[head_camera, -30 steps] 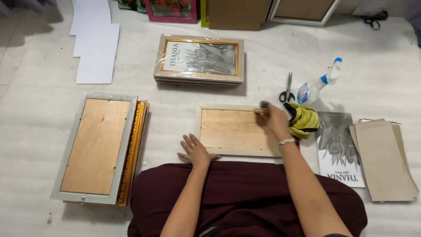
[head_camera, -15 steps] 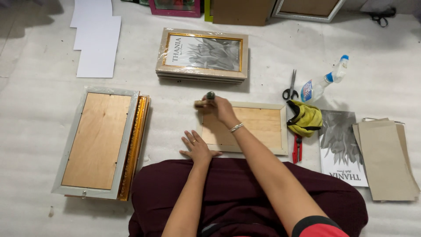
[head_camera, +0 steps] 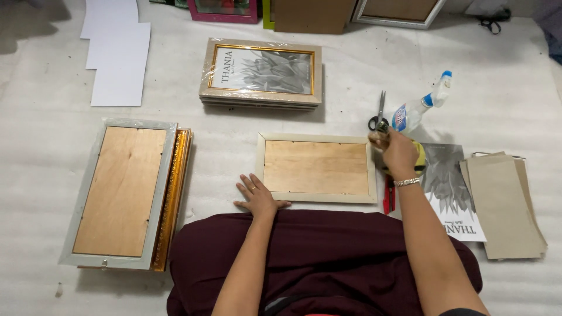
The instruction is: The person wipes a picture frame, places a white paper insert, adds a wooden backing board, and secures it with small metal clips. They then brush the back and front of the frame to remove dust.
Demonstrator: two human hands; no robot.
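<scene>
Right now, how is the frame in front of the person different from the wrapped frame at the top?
The face-down frame shows its plain wooden backing; the wrapped frame shows a grey plant picture. The face-down frame lies alone and unwrapped; the wrapped frame has shiny plastic and tops a stack. The face-down frame has a cream border; the wrapped frame has a gold inner edge. Both are rectangular and lie flat.

Bright, even light from overhead fills the scene, and the white floor covering (head_camera: 351, 93) throws it back softly. Shadows are short and faint beside the stacked frames (head_camera: 260, 73). Plastic wrap on them shows mild glare. Focus is sharp throughout, with slight wide-angle bending at the edges.
</scene>
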